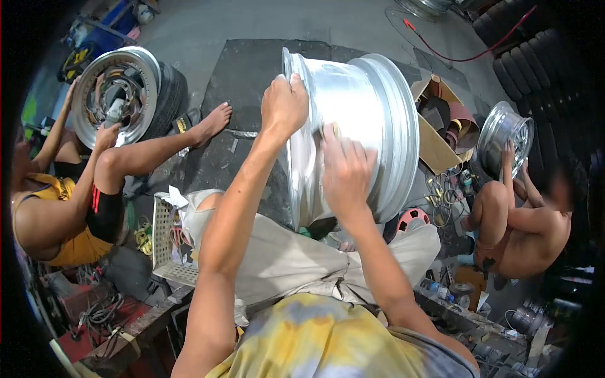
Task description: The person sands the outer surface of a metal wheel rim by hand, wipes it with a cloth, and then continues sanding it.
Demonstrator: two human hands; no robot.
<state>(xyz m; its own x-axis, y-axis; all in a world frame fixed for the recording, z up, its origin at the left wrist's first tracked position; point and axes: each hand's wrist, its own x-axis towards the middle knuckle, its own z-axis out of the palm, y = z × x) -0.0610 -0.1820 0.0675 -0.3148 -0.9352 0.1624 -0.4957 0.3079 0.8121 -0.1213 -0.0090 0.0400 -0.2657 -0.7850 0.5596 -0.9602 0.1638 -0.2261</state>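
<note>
A bare silver wheel rim (343, 88) stands on its edge in front of me, its barrel facing up and bright with reflected light. My left hand (285, 106) is closed around the rim's left lip. On the barrel, my right hand (348, 173) presses with bent fingers, somewhat smeared by motion. Something small and tan shows at its fingertips, but I cannot make out what it is. The rim stands between my knees, over grey trousers (271, 258).
An open cardboard box (435, 148) with abrasive-looking discs stands right of the rim. A plastic basket (161, 242) sits by my left leg. At left, a person holds a tool against a tyred wheel (116, 94); at right, another person handles a smaller rim (504, 132).
</note>
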